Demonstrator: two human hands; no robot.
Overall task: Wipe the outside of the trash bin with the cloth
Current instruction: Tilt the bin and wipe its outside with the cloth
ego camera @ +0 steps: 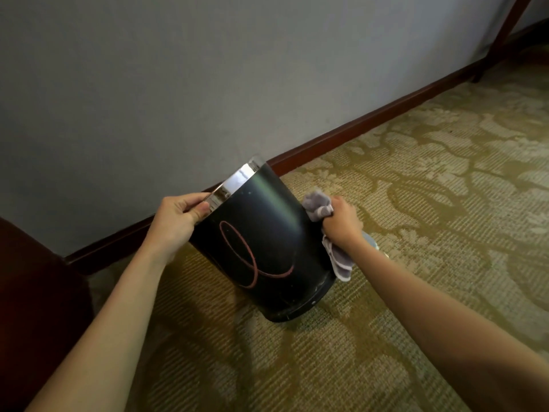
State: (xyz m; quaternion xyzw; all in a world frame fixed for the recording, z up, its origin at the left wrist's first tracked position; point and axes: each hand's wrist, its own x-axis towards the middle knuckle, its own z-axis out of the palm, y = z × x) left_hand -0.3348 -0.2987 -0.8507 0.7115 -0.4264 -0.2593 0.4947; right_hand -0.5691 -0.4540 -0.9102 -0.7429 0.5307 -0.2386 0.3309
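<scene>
Two hands work: left hand (178, 221) fingers pinch the trash bin (267, 242) rim, right hand (341, 221) grips the cloth (319, 205).

We see a patterned carpet (416, 203) in olive and beige covering the floor, with large leafy scrolls woven across it. A grey wall (208, 69) meets it along a dark red-brown baseboard (356, 126) running diagonally. At the far right edge of the carpet stands a slanted dark wooden furniture leg (502, 37). A dark reddish piece of furniture (32, 292) fills the left side
</scene>
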